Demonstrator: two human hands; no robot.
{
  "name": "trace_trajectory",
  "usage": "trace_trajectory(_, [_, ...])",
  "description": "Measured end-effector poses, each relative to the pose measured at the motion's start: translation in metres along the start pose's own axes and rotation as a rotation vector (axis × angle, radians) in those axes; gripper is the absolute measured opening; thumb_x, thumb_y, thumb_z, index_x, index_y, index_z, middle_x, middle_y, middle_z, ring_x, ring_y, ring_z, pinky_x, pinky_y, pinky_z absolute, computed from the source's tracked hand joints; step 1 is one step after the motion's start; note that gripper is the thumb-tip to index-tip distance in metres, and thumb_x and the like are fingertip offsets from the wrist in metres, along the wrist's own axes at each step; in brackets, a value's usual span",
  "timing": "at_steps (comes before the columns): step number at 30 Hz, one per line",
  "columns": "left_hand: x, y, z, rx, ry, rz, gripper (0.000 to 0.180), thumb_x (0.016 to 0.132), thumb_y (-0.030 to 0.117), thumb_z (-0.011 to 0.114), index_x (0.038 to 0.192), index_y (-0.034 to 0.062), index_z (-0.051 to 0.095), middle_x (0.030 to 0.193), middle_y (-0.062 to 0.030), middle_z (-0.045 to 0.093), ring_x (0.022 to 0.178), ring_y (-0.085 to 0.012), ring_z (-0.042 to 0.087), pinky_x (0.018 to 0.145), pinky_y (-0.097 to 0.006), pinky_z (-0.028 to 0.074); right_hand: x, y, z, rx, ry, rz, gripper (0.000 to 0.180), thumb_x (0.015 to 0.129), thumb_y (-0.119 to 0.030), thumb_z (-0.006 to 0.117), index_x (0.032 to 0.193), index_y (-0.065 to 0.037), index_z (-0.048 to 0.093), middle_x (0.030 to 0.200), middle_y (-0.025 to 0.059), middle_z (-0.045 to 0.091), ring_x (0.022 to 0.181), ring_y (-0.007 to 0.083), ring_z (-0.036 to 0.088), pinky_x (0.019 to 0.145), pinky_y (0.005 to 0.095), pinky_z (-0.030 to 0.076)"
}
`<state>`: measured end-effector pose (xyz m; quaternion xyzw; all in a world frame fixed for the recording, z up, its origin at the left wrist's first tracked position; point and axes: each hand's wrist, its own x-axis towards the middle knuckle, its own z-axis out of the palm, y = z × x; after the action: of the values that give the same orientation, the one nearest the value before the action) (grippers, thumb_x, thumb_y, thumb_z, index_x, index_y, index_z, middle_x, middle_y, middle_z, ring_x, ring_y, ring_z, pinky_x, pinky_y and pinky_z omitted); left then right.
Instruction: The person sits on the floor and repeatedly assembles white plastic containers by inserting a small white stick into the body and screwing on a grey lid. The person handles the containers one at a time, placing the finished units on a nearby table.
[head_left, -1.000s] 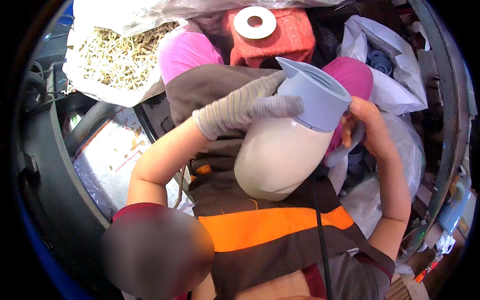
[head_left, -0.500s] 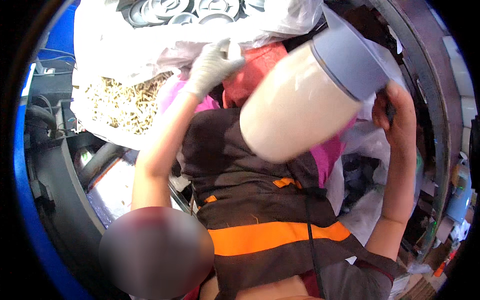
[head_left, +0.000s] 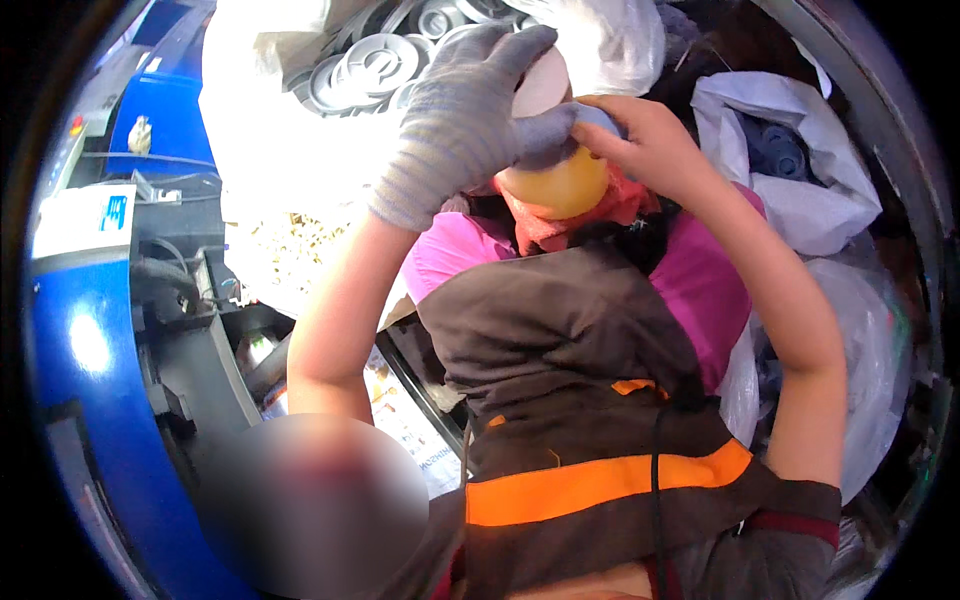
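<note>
In front of my lap, my left hand [head_left: 465,125], in a grey striped glove, wraps round a rounded container. Its pale pinkish part [head_left: 545,85] shows between the gloved fingers. My bare right hand [head_left: 640,140] closes its fingers on a blue-grey part [head_left: 597,120] of the container from the right. Below both hands sits a smooth yellow rounded part [head_left: 560,188]; I cannot tell whether it is one piece with the rest. Under it lies a red cloth [head_left: 545,235], between my pink-clad legs. The fingers hide much of the container.
A white bag at the top holds several grey round lids [head_left: 375,70]. Small tan pieces [head_left: 290,245] lie in a white sack at the left. Another white sack [head_left: 825,205] with dark grey parts stands at the right. Blue machinery [head_left: 85,340] borders the left side.
The large cream container with its grey end, earlier raised close to the camera at my right hand, is no longer there. My right hand has moved inward to meet the left at the lap.
</note>
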<state>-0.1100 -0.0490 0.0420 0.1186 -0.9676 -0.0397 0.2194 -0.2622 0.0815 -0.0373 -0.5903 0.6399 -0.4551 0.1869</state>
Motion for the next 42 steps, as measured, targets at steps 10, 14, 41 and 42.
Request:
trace_trajectory(10, [0.007, 0.003, -0.005, -0.049, -0.052, 0.013, 0.061, 0.071, 0.032, 0.069, 0.126, 0.011, 0.05, 0.114, -0.0172, 0.055, 0.1, -0.0321, 0.058, 0.086, -0.04, 0.047, -0.04, 0.015, 0.007, -0.414, 0.033, 0.236, 0.031, 0.089, -0.028, 0.052, 0.109, -0.009, 0.039, 0.079, 0.0208, 0.062, 0.075, 0.0396, 0.061, 0.063, 0.0507, 0.046])
trace_trajectory(14, [0.025, -0.017, -0.036, -0.181, -0.075, -0.041, 0.056, 0.079, 0.028, 0.07, 0.125, 0.0044, 0.05, 0.106, -0.0119, 0.063, 0.096, -0.0191, 0.06, 0.084, -0.03, 0.047, -0.039, 0.019, 0.007, -0.454, 0.01, 0.298, 0.032, 0.088, -0.028, 0.051, 0.109, -0.007, 0.038, 0.079, 0.0216, 0.062, 0.075, 0.04, 0.062, 0.064, 0.051, 0.048])
trace_trajectory(41, [-0.038, -0.057, 0.072, -0.555, 0.006, -0.556, 0.052, 0.076, 0.029, 0.07, 0.117, 0.0023, 0.052, 0.105, -0.0117, 0.06, 0.091, -0.017, 0.059, 0.077, -0.026, 0.048, -0.083, 0.037, -0.027, 0.488, 0.431, 0.433, 0.029, 0.094, -0.03, 0.049, 0.096, -0.001, 0.052, 0.064, 0.0016, 0.048, 0.052, 0.01, 0.049, 0.049, 0.0245, 0.041])
trace_trajectory(42, [-0.044, -0.052, 0.091, -0.456, -0.066, -0.549, 0.051, 0.076, 0.031, 0.069, 0.116, 0.0033, 0.053, 0.105, -0.014, 0.06, 0.09, -0.0185, 0.06, 0.078, -0.026, 0.047, -0.085, 0.034, -0.031, 0.468, 0.411, 0.441, 0.028, 0.093, -0.029, 0.05, 0.095, -0.001, 0.052, 0.063, 0.0016, 0.048, 0.052, 0.0107, 0.05, 0.05, 0.0248, 0.041])
